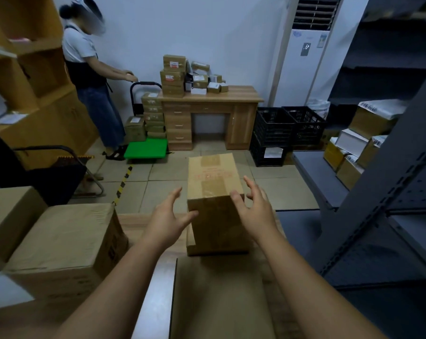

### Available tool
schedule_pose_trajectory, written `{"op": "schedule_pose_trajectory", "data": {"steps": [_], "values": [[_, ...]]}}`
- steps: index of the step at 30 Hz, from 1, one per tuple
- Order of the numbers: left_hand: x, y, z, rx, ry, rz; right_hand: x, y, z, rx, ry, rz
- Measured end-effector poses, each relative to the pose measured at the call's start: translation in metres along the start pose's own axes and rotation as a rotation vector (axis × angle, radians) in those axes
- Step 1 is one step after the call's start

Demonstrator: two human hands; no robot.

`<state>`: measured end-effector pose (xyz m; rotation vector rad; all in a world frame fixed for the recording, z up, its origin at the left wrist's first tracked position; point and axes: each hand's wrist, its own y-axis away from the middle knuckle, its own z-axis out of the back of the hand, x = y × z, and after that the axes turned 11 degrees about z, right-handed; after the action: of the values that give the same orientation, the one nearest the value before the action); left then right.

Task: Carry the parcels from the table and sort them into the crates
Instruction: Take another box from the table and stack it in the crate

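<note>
Both hands flank an upright cardboard parcel on the surface. The left hand and right hand are spread-fingered. Black crates stand beyond

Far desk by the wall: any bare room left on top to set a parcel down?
Yes. The far desk's right half is bare wood, bordered by the small parcels on its left and the tall air conditioner to the right. The left half is crowded with stacked cartons.
</note>
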<state>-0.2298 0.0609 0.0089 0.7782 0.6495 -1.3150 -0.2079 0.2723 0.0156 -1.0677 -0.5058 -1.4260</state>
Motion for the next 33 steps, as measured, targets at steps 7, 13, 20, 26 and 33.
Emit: {"op": "schedule_pose_trajectory", "data": {"steps": [7,13,20,26,33], "values": [[-0.004,0.000,-0.007,-0.007,0.138,-0.072,0.012,-0.007,-0.013,0.061,-0.054,-0.062],[-0.010,-0.011,0.002,0.063,0.017,-0.212,-0.009,-0.005,0.000,0.002,0.000,-0.249],[0.029,-0.017,-0.033,0.034,-0.398,-0.049,-0.031,0.004,0.010,0.085,0.091,-0.172],[0.036,-0.024,-0.034,0.025,-0.292,-0.035,-0.046,0.004,0.003,0.148,0.175,-0.066],[0.032,-0.024,-0.027,-0.044,-0.416,-0.065,-0.050,-0.008,0.007,0.164,0.189,-0.017]]}}
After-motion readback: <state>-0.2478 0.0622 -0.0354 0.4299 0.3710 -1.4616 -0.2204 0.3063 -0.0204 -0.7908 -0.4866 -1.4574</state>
